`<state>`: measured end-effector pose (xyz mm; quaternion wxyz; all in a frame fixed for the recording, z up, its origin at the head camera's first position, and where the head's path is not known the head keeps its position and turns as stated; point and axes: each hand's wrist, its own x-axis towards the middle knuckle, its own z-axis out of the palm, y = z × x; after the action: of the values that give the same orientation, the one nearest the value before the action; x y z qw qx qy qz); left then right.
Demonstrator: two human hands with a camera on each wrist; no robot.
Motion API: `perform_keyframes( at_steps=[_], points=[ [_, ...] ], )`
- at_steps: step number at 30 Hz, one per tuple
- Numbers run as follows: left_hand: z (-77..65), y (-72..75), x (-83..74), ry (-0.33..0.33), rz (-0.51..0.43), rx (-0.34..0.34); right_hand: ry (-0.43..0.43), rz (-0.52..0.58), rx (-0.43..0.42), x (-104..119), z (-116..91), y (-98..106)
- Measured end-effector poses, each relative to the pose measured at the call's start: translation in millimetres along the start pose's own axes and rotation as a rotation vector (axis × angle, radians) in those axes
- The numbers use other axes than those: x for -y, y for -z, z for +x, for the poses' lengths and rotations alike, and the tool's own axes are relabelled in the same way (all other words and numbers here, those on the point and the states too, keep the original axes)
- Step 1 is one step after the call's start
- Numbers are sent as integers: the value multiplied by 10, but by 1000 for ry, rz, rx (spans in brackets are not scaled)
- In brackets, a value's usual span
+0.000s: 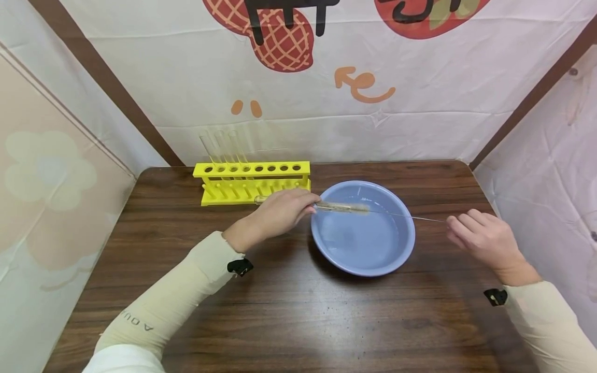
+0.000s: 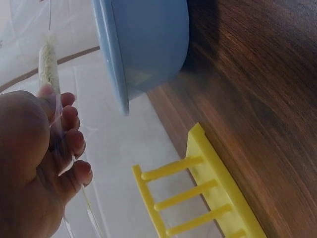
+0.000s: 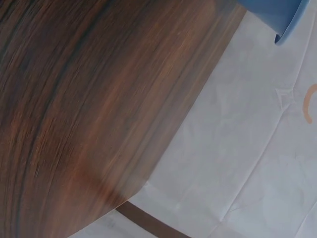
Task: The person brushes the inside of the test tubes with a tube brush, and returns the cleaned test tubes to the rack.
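My left hand [image 1: 282, 211] grips a clear glass test tube [image 1: 259, 199], held nearly level, its closed end showing left of the hand. The pale bristles of a test tube brush [image 1: 350, 207] show right of that hand, over the basin. From the bristles a thin wire handle [image 1: 426, 219] runs right to my right hand [image 1: 485, 239], whose curled fingers hold its end. In the left wrist view, fingers and thumb wrap the tube, and the bristly head [image 2: 48, 64] stands beyond the thumb. The right wrist view shows no hand.
A blue basin [image 1: 364, 270] with water stands below the brush. Behind the left hand is a yellow test tube rack [image 1: 298, 167] with several upright tubes [image 1: 233, 142] at its left end. The brown wooden table [image 1: 326, 321] meets a printed cloth wall [image 1: 303, 134] at the back.
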<state>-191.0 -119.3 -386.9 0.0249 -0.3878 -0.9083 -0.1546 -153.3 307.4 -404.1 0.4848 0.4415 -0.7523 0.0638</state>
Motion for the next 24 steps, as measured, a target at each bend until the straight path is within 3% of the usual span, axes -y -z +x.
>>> perform_keyframes(
  at_steps=[8, 24],
  points=[
    [-18, 7, 22, 8, 15, -6, -13, 0, 0, -8, -58, 30],
    [-51, -13, 75, -45, 28, -45, -27, -7, -5, -11, -125, 94]
  ],
)
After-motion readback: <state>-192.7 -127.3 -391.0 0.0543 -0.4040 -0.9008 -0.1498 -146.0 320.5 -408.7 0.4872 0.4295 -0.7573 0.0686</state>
